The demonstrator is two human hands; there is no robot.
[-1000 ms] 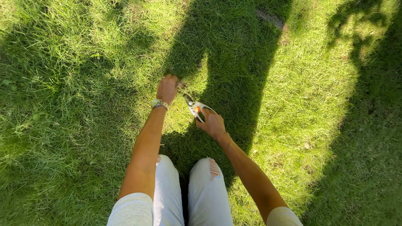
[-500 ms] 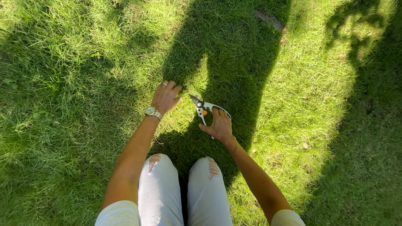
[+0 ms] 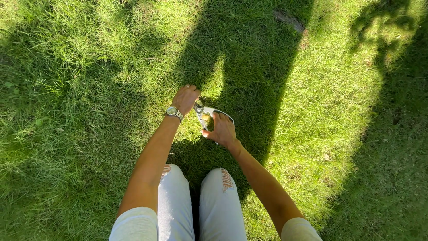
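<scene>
Two hands at work over one lawn (image 3: 80, 67) of thick green grass, part sunlit, part under broad dark shadows.

Surroundings: one long shadow runs up the middle of the grass from the knees; one flat grey-brown patch (image 3: 289, 19), too small to identify, lies in the grass near the top edge, well apart from the hands. Nothing stands between the camera and the hands.

Item: one pair of pruning shears (image 3: 208, 117), pale handles, dark pivot with a spot of orange, blades pointing up and left. It sits low over the grass between the two hands.

Right hand (image 3: 221, 130): arm stretched forward from the lower right, fingers wrapped around the shear handles, gripping them.

Left hand (image 3: 186, 99): arm stretched forward, back of the hand up, fingers curled down into the grass just beside the shear blades; whether they pinch anything cannot be told. One metal wristwatch (image 3: 174, 112) on this wrist.

Legs: two knees in pale ripped trousers (image 3: 196, 201), at the bottom edge.
</scene>
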